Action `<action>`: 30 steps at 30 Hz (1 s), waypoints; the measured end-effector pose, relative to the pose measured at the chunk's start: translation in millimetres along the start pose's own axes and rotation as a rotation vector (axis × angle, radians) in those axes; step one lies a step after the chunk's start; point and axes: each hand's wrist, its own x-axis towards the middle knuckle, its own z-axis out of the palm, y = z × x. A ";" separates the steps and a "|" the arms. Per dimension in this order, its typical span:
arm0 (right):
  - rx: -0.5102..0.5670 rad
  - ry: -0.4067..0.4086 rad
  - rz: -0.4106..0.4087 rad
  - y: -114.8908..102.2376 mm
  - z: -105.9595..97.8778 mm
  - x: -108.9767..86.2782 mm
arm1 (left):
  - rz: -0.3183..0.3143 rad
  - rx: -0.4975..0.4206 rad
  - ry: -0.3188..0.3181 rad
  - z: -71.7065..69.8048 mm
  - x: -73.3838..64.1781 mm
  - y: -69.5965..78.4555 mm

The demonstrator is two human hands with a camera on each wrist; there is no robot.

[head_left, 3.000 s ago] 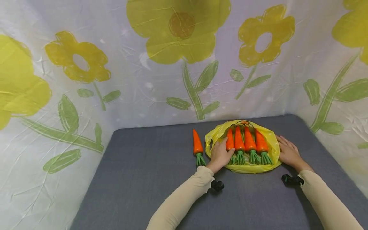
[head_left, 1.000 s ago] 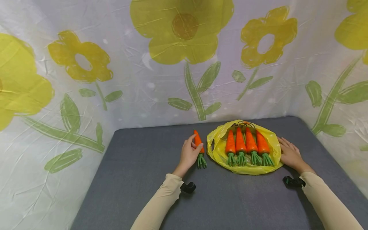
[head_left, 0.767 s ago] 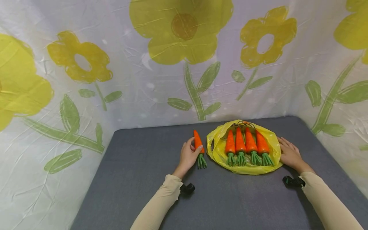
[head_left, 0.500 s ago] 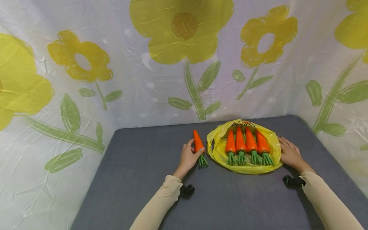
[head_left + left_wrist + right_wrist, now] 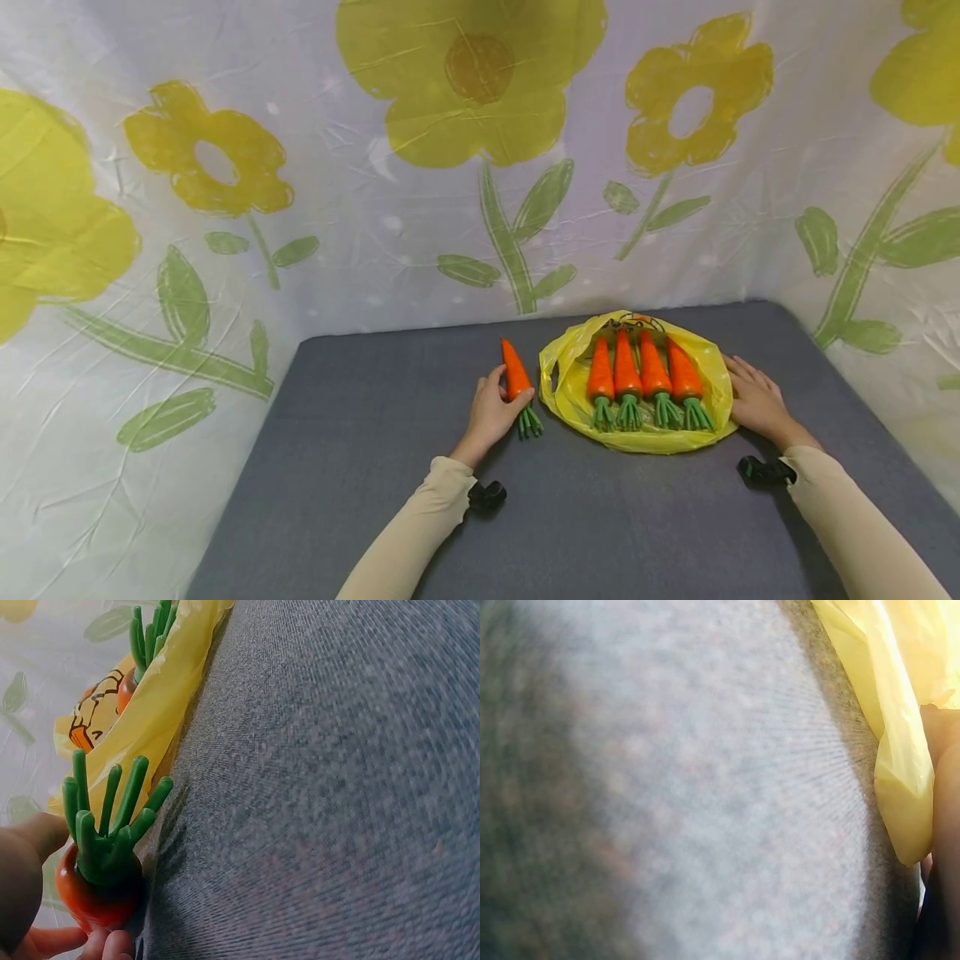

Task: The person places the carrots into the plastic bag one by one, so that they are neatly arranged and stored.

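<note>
My left hand [image 5: 491,415] grips a carrot [image 5: 516,367] by its thick end, thumb on the near right side and fingers on the left. The carrot lies on the cloth left of the yellow plastic bag [image 5: 564,407], its tip pointing away and its green stem stubs towards me. In the left wrist view, the thumb and fingertips sit around the carrot [image 5: 94,896] just below the stubs. Several more carrots [image 5: 627,367] lie side by side in the bag's open mouth. My right hand [image 5: 759,404] rests with extended fingers against the bag's right edge.
A dark grey cloth [image 5: 360,467] covers the table. White fabric [image 5: 360,283] printed with yellow flowers hangs behind and at both sides. Black wrist-worn cameras [image 5: 487,496] sit under the cuffs. The bag's yellow film [image 5: 904,795] folds beside the right hand.
My left hand has left the leftmost carrot in the bag and moved left to the loose one, which it now grips. That carrot has turned slightly, tip leftward. My right hand stays.
</note>
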 end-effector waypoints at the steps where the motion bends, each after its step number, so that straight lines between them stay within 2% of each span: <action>1: 0.002 0.007 -0.005 0.2 0.0 -0.1 | -0.002 0.006 -0.004 0.1 0.0 0.0; 22: 0.005 0.003 -0.008 2.8 1.8 -0.7 | -0.050 0.042 -0.041 1.9 3.7 1.9; 30: 0.005 0.027 -0.028 3.3 1.9 -0.3 | -0.066 0.018 -0.005 2.7 4.8 3.4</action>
